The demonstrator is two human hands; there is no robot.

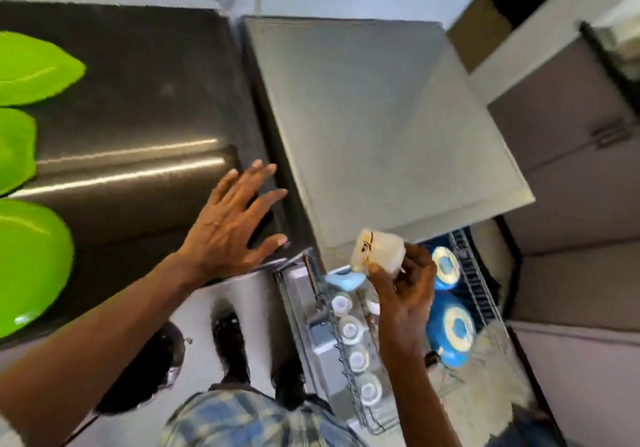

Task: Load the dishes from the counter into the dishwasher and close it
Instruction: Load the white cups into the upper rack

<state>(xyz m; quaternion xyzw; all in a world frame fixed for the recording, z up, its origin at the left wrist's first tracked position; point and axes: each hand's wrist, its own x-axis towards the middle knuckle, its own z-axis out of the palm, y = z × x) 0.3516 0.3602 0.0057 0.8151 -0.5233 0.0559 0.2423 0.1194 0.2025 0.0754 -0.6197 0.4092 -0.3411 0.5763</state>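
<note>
white cup (379, 249) gripped by right hand (405, 297), tilted, just above dishwasher rack (479, 291) and its cup row; left hand (228, 228) spread flat, holding nothing, on counter (138, 100) edge, nearer the green plates (31, 259) further left.

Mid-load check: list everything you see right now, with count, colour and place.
counter: one, dark, left half
green plates: three, bright green, counter's left edge
grey surface: one, grey, centre, above the rack
dishwasher rack: one, metal wire, pulled out, lower centre
small cups: four, white, a row on the rack's left side
blue dishes: two, blue with cream centres, rack's right side
pale blue dish: one, rack's far end, below the mug
mug: one, white with dark print, held over the rack
shoes: two, black, on the floor
left hand: open, fingers spread over the counter's edge
right hand: grips the mug
</note>
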